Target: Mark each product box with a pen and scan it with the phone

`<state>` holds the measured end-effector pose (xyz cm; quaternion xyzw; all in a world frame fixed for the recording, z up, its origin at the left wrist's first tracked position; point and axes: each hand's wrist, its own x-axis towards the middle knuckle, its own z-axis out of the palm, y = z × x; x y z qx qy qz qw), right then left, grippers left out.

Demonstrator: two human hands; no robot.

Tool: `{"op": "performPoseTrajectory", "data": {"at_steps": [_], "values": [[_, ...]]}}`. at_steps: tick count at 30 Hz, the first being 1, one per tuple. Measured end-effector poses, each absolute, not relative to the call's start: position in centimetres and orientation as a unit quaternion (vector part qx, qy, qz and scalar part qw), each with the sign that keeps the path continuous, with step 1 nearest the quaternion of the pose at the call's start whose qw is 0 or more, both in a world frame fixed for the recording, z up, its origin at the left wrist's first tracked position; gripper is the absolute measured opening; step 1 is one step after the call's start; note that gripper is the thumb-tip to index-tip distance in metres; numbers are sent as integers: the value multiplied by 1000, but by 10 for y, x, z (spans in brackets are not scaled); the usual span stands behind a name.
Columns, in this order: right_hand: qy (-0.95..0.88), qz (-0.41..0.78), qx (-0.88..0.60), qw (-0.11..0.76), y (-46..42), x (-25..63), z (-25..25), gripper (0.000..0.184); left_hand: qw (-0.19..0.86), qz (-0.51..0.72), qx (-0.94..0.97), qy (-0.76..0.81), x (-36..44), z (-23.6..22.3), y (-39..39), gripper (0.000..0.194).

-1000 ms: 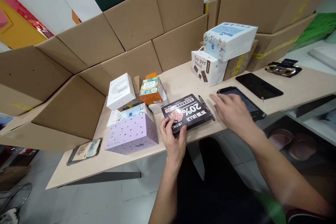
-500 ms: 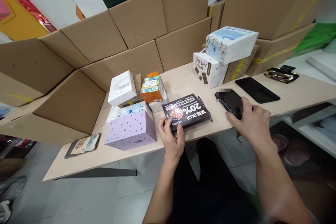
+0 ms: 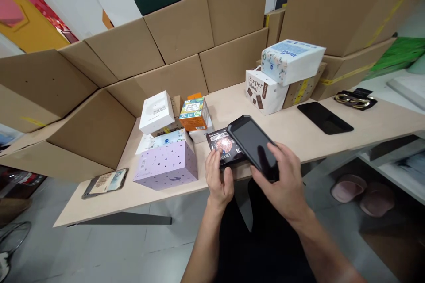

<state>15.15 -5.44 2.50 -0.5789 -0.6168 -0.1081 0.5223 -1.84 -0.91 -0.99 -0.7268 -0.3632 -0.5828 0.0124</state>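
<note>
My right hand [image 3: 286,185] is wrapped round a rugged black phone [image 3: 254,146], thumb on one side and fingers on the other. The phone is tilted above a flat black snack box [image 3: 222,142] and covers its right part. My left hand [image 3: 218,179] is at the box's near left corner, its bent fingers on the top and the thumb by the front edge. A lilac spotted box [image 3: 166,163] stands just left of my left hand. Behind it are an orange-and-blue box [image 3: 194,114] and a white power bank box [image 3: 156,112].
Another black phone-shaped slab [image 3: 325,117] lies on the table [image 3: 229,101] at right, near gold-coloured rings [image 3: 353,98]. A tissue pack [image 3: 292,62] rests on a Su-per Meal box [image 3: 265,90]. Cardboard boxes [image 3: 179,31] wall the back. At front left lies a tray with banknotes [image 3: 105,182].
My right hand has lifted the phone from the right side of the table and brought it left over the black snack box. My left hand has stayed at the box's corner.
</note>
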Motion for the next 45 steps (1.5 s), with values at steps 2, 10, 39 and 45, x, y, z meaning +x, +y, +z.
{"op": "performPoseTrajectory", "data": {"at_steps": [2,10,39,45], "values": [[-630,-125,-565,518,-54,136,21,64,-43,-573,-722,-386,-20,-11,-10,56],[-651,-129,-548,509,-53,110,8,61,-109,-547,-701,-444,-20,-10,-10,62],[-627,-99,-566,526,-50,108,5,59,-62,-561,-726,-393,-24,-12,-8,55],[-623,-99,-567,530,-50,108,3,59,-50,-584,-712,-387,-24,-16,-9,47]]}}
